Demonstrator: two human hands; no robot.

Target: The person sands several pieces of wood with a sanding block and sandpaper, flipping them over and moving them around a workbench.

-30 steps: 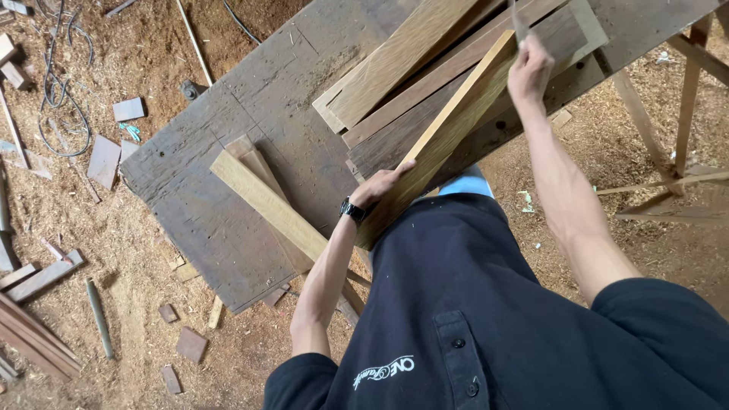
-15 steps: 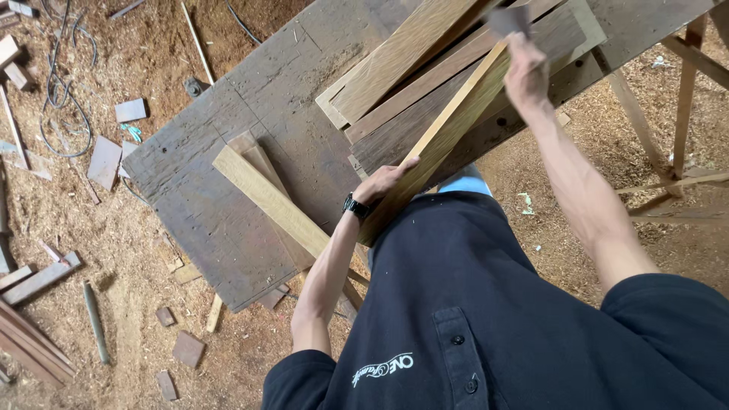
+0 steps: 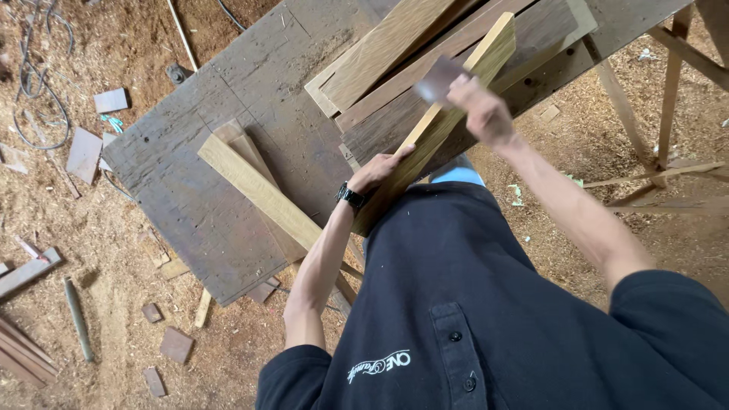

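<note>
A long pale wooden slat [image 3: 467, 83] leans from my body up across a dark worn workbench [image 3: 228, 190]. My left hand [image 3: 376, 173], with a black watch at the wrist, grips the slat's lower part. My right hand [image 3: 480, 110] is closed on a small flat grey piece [image 3: 437, 80], blurred by motion, pressed on the slat's upper face. Under the slat lie several other boards [image 3: 395, 42] stacked on the bench.
A second pale slat [image 3: 258, 190] lies diagonally on the bench to the left. Sawdust covers the floor, with small wood offcuts [image 3: 176, 343], cables [image 3: 38, 83] and a rod [image 3: 77, 319] at left. A wooden trestle's legs [image 3: 668, 83] stand at right.
My right hand has slid down the slat toward me with the grey piece. The left hand keeps its hold on the slat's lower part.
</note>
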